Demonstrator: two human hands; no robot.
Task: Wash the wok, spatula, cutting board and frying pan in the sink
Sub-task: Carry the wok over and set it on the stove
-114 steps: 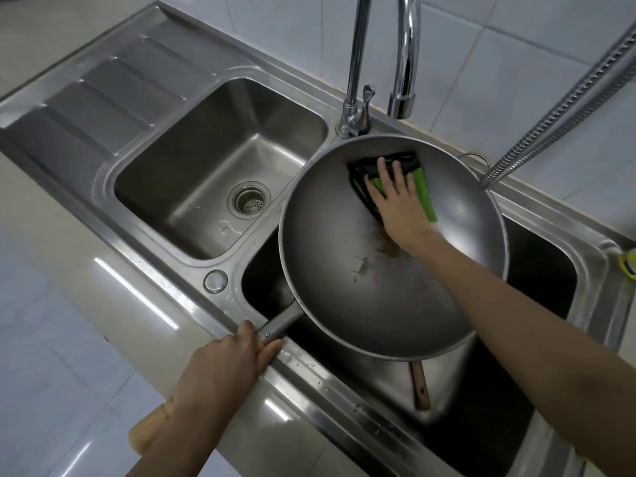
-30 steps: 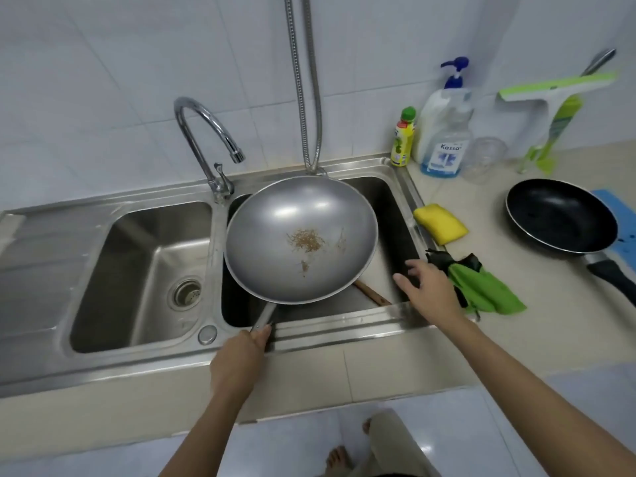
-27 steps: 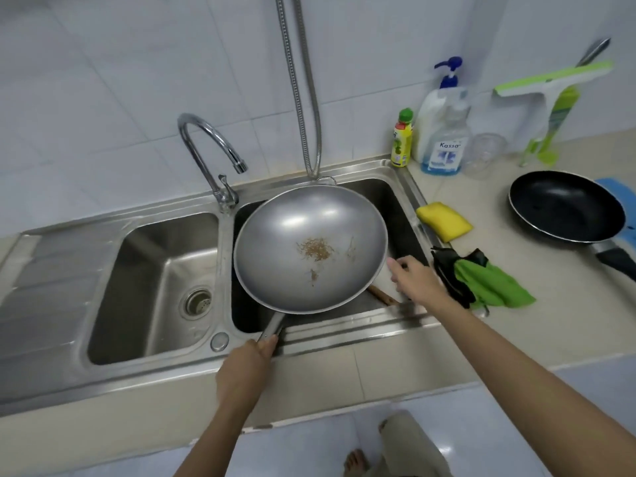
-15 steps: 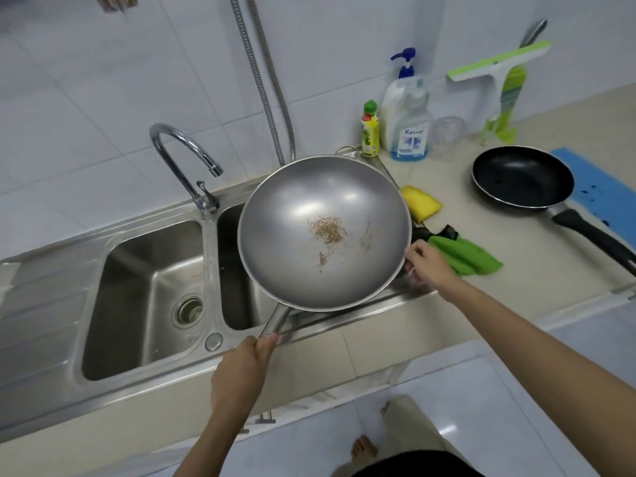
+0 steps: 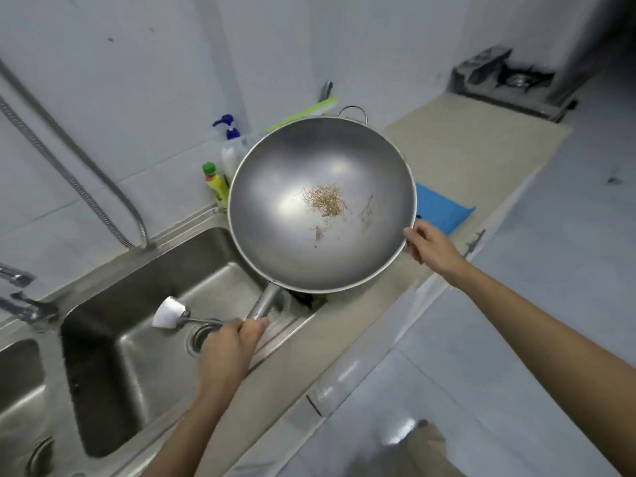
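The steel wok (image 5: 275, 228) is held in the air over the counter to the right of the sink, with brown residue near its middle. My left hand (image 5: 230, 346) grips its long handle above the right basin's front edge. My right hand (image 5: 430, 247) holds the wok's right rim, fingers curled under it. A metal spatula (image 5: 172, 313) lies in the right basin (image 5: 137, 339). The blue cutting board (image 5: 440, 210) shows partly behind the wok. The frying pan is hidden.
Soap bottles (image 5: 223, 160) stand against the tiled wall behind the wok. A shower hose (image 5: 69, 166) hangs at left, the faucet (image 5: 20, 304) at the far left. A gas stove (image 5: 509, 80) sits at the counter's far end. A green cloth peeks out under the wok.
The wok has been lifted out of the sink and carried right, over the counter. My right hand went from the cloth to the wok's rim. The view swung right.
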